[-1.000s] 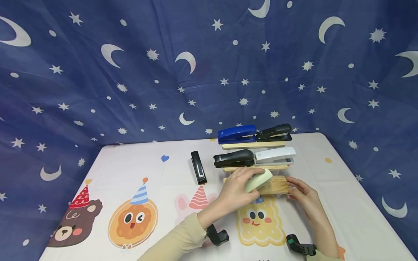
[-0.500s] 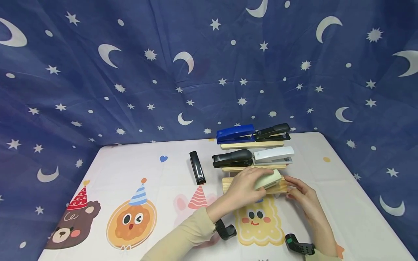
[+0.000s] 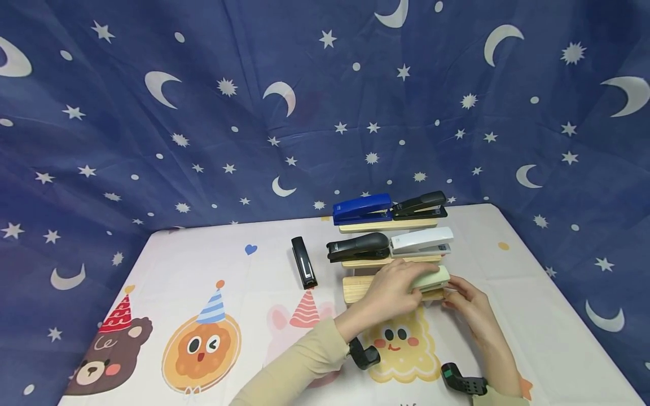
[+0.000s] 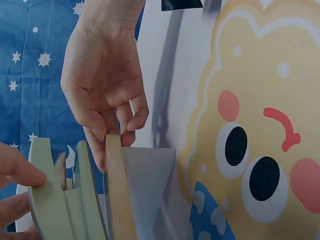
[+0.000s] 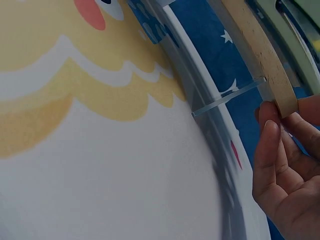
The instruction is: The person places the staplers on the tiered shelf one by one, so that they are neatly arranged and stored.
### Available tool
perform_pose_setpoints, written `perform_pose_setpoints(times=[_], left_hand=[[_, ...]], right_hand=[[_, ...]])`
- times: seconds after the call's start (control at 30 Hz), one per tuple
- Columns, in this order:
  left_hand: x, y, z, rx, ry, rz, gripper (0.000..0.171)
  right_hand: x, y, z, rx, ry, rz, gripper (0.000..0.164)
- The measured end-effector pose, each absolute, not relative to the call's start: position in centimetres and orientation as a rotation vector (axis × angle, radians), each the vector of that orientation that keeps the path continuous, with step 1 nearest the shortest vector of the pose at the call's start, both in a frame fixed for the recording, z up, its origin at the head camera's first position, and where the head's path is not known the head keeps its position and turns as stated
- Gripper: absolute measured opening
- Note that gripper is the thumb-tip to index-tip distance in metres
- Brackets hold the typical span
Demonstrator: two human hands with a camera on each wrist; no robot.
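My left hand (image 3: 397,286) grips a pale green stapler (image 3: 433,278) from above, at the right part of the lowest wooden shelf board (image 3: 355,289). In the left wrist view the stapler (image 4: 52,200) lies close along the board (image 4: 120,200), its top arm and base showing a gap between them. With thumb and fingers, my right hand (image 3: 474,310) pinches the right end of that board. The right wrist view shows this grip, with the fingertips of the hand (image 5: 287,165) on either side of the board's end (image 5: 285,102).
A blue stapler (image 3: 361,210) and a black one (image 3: 420,205) sit on the top shelf. The middle shelf bears a black stapler (image 3: 358,247) and a white stapler (image 3: 421,241). Another black stapler (image 3: 304,262) lies on the tablecloth to the left. Clear panels (image 4: 150,185) support the boards.
My left hand has carried the pale green stapler rightward along the lowest board to its right end, uncovering the board's left part. My right hand keeps its hold on the board's end.
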State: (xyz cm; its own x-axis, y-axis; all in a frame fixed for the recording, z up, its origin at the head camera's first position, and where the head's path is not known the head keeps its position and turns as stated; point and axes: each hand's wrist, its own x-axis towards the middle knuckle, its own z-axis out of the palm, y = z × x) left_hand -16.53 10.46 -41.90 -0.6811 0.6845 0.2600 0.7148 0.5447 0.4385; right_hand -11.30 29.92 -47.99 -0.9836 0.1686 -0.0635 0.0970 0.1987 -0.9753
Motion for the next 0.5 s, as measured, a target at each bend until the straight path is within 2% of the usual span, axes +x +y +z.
perform_pose_setpoints(times=[0.5], left_hand=[[-16.9,11.7,-42.0,-1.253,-2.732,-0.692,0.059]], right_hand=[[-11.4,30.0,-48.1,-0.302,-2.461,1.856,0.047]])
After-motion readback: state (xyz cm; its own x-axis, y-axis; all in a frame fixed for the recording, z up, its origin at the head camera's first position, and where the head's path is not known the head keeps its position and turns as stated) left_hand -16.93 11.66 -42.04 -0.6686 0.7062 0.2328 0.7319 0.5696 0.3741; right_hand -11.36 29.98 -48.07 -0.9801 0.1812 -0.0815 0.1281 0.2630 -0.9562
